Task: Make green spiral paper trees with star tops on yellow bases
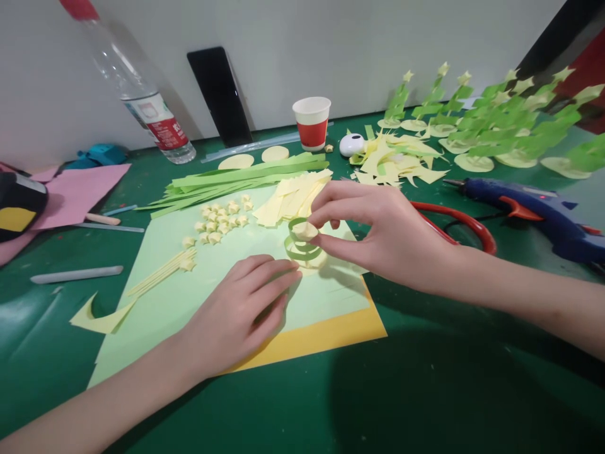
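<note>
My right hand [373, 230] is closed in a pinch on a small pale yellow paper star [305, 231], held at the top of a coiled green paper strip [289, 247]. The coil rises from a round pale yellow paper disc [314, 261] on light green sheets [174, 230]. My left hand [258, 299] rests on the sheets, with fingers together and their tips gripping the disc's left edge. Folded paper stars [220, 221] lie in a cluster left of the coil. Yellow paper strips [283, 198] and long green strips [236, 176] lie behind it.
Finished green spirals with star tops [510, 126] stand at the back right. A blue glue gun [534, 211] and red scissor handles [472, 221] lie on the right. A paper cup [312, 123], a phone [220, 94], and a bottle [151, 113] stand at the back.
</note>
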`<state>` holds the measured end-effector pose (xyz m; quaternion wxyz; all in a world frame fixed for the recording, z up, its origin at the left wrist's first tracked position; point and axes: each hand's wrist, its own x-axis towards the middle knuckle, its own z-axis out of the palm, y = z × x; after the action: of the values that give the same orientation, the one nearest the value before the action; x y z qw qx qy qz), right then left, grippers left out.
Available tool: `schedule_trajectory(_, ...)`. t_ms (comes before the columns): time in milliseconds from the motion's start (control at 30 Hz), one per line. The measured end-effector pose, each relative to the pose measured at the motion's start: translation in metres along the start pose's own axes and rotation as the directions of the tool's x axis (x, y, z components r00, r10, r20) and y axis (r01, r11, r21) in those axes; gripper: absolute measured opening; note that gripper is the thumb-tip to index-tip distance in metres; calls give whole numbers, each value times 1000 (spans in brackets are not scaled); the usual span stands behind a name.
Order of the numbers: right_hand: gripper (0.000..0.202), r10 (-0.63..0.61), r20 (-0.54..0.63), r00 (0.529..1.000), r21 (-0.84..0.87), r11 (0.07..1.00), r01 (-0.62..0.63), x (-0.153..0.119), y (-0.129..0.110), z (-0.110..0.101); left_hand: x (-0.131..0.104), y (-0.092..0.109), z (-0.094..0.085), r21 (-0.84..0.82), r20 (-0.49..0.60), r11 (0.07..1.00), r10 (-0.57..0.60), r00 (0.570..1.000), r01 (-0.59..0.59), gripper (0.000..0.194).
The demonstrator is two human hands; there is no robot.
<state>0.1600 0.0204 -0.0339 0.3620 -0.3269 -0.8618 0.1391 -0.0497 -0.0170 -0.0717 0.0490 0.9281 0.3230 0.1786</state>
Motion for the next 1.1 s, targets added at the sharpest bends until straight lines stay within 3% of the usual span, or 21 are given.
schedule_trajectory(467,7,68,11,998,26,997,-68,1,1,3,2,0,0,10,-7,1000,8,1000,-8,28)
schedule_trajectory(1100,13,20,-1,1000,-15,1000,-20,1,0,1,1,0,0,5,2,1000,15,1000,-15,26)
